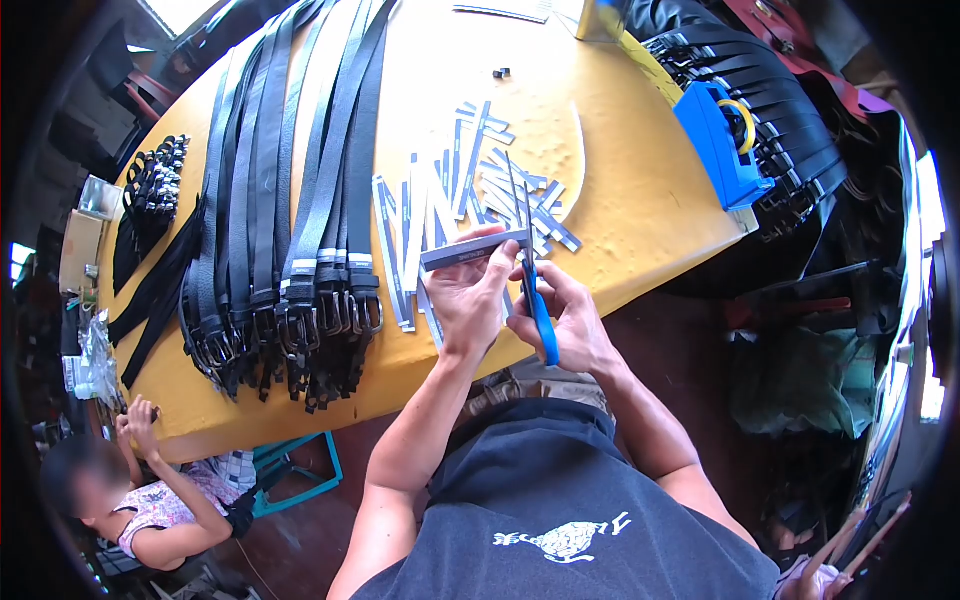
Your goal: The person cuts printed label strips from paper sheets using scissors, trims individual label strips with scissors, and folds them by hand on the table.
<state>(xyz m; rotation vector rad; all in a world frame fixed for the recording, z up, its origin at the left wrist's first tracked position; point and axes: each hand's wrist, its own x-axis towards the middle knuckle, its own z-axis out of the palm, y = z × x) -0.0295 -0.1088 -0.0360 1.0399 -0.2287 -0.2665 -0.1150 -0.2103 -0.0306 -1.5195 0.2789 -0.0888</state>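
My left hand [472, 305] pinches a dark strip with pale printed lettering [462, 253] between thumb and fingers, above the yellow table. Wrapped around the blue handles of a pair of scissors [544, 325] is my right hand [574, 318]. The scissor blades point away from me and sit at the right end of the strip; whether they touch it I cannot tell. Just beyond both hands lies a loose pile of similar strips and cut pieces [550, 215], grey, white and dark. Longer pale strips [390, 245] lie left of my left hand.
Many black belts with metal buckles [270, 190] cover the left of the yellow table [640, 200]. A blue tape dispenser [715, 145] stands at its right edge, near more black belts [765, 110]. A person [170, 500] sits at the lower left, hands at the table edge.
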